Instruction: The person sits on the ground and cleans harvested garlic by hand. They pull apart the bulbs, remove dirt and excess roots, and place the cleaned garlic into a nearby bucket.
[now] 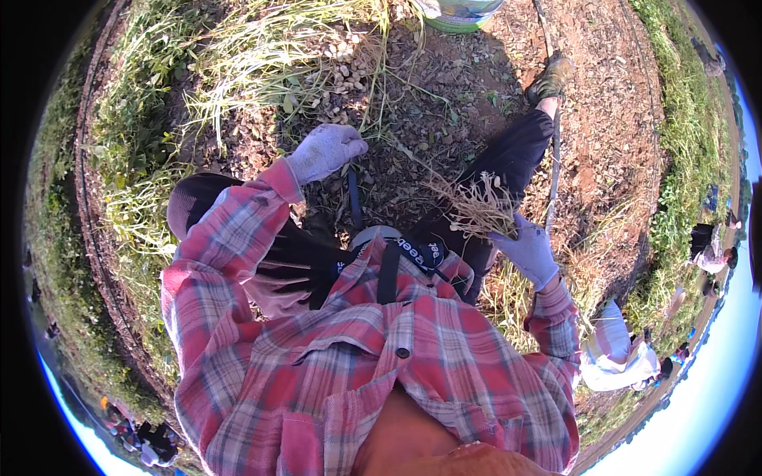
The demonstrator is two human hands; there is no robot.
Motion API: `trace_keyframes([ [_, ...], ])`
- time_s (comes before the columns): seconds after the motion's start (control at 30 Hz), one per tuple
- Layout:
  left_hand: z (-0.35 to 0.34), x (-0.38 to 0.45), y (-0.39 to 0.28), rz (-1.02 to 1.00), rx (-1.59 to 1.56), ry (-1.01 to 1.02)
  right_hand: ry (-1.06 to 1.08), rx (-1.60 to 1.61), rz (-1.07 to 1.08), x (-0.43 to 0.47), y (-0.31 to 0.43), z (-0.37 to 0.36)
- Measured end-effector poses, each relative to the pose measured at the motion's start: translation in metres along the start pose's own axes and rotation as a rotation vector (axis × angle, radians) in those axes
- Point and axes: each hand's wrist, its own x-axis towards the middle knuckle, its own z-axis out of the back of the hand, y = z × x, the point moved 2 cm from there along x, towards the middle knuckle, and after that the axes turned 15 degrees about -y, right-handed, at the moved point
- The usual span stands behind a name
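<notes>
My left hand, in a pale glove, is above the ground in front of my bent left knee. Its fingers are curled closed beside a few thin green stems; whether it pinches one is not clear. My right hand, also gloved, is shut on a bunch of dry peanut plant stems and roots over my right thigh. A long stalk runs from that bunch towards the left hand. Beyond the left hand lies a heap of pulled peanut plants, with a pile of peanut pods at its right side.
A plastic bucket stands at the top. Past my outstretched right leg runs a thin hose. A white sack sits at right. Green plant rows flank the soil. People are farther off.
</notes>
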Motion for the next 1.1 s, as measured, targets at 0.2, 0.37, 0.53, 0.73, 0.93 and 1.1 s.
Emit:
trace_keyframes([
  [0.2,0.104,0.100,-0.052,-0.175,-0.690,-0.309,-0.282,0.340,-0.516,-0.047,-0.163,0.037],
  [0.37,0.158,0.169,-0.094,-0.435,-0.224,-0.348,0.085,-0.380,-0.908,-0.183,-0.357,0.014],
  [0.53,0.105,0.156,0.046,-0.057,0.705,-0.236,-0.145,-0.455,-0.851,-0.191,-0.319,-0.016],
  [0.73,0.053,0.179,0.113,0.059,0.809,-0.344,-0.466,-0.120,-0.586,-0.124,-0.299,-0.048],
  [0.93,0.055,0.185,0.152,0.324,0.651,-0.282,-0.362,-0.095,-0.386,-0.031,-0.182,-0.026],
  [1.1,0.066,0.149,0.104,0.153,0.806,-0.224,-0.485,-0.093,-0.222,-0.025,-0.177,-0.022],
])
